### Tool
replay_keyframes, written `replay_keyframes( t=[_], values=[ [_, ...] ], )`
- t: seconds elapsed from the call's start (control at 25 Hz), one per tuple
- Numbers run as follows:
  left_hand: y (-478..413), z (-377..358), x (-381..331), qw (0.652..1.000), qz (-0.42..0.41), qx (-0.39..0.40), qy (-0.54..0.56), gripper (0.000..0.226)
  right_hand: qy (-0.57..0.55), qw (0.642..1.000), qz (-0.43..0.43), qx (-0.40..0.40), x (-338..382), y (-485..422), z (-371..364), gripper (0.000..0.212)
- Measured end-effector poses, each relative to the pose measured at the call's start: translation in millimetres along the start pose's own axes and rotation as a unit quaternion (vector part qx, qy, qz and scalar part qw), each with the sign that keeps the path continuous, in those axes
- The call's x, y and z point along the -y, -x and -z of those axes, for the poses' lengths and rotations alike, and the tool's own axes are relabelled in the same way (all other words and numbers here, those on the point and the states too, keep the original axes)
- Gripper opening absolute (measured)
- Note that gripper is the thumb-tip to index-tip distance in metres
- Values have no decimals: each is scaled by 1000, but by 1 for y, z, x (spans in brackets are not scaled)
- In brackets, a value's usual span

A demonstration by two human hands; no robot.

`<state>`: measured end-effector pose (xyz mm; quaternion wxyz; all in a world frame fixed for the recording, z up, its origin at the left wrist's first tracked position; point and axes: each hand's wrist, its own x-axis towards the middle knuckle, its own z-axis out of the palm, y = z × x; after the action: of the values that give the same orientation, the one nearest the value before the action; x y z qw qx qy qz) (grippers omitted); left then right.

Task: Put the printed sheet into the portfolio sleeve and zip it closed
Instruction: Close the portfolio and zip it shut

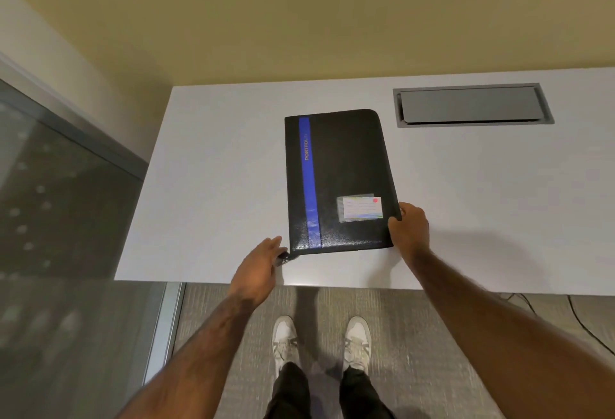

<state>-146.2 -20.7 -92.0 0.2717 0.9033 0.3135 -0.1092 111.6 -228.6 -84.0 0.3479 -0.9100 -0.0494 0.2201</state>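
Observation:
A black portfolio with a blue stripe and a small card pocket lies closed and flat on the white table. My left hand is at its near left corner, fingers pinched on the dark zipper pull. My right hand grips the portfolio's near right corner, thumb on the cover. No printed sheet is visible.
A grey cable hatch is set into the table at the back right. A glass partition runs along the left. The table's near edge is just below my hands, with carpet, cables and my white shoes beneath.

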Motion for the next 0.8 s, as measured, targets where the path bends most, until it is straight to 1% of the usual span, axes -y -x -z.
replay_keyframes(
  t=[0.04,0.12,0.2,0.24,0.28,0.32,0.4,0.44,0.48,0.56,0.64,0.72,0.8],
  values=[
    [-1,1,2,999,-21,-9,-25,48,23,1000,1,-9,2,4,0,27],
    [-2,5,6,995,-64,-31,-76,34,86,994,11,-74,6,22,-4,29],
    [-2,8,5,991,-91,-52,-88,27,125,981,68,-133,9,50,-17,24],
    [-2,8,3,989,-99,-57,-91,25,121,979,105,-129,10,66,-29,16],
    [-3,7,1,988,-106,-60,-96,24,99,983,127,-94,12,84,-43,7],
    [-4,7,-1,986,-112,-61,-103,22,73,988,131,-34,15,101,-58,4],
    [-6,7,-4,986,-116,-59,-100,20,40,989,110,92,19,129,-90,9],
    [-6,8,-5,990,-107,-51,-79,20,34,987,98,124,23,139,-104,10],
    [-6,9,-5,994,-92,-40,-44,19,30,987,84,136,29,146,-115,15],
    [-6,9,-2,998,-52,-12,30,18,19,990,53,131,41,152,-132,23],
    [-6,8,-2,996,-27,16,79,18,11,993,27,117,51,152,-143,18],
    [-7,6,-1,991,-13,32,132,18,-28,994,-15,103,58,146,-147,14],
    [-8,7,0,987,-6,37,157,20,-46,994,-30,94,60,140,-148,12]
  ],
)
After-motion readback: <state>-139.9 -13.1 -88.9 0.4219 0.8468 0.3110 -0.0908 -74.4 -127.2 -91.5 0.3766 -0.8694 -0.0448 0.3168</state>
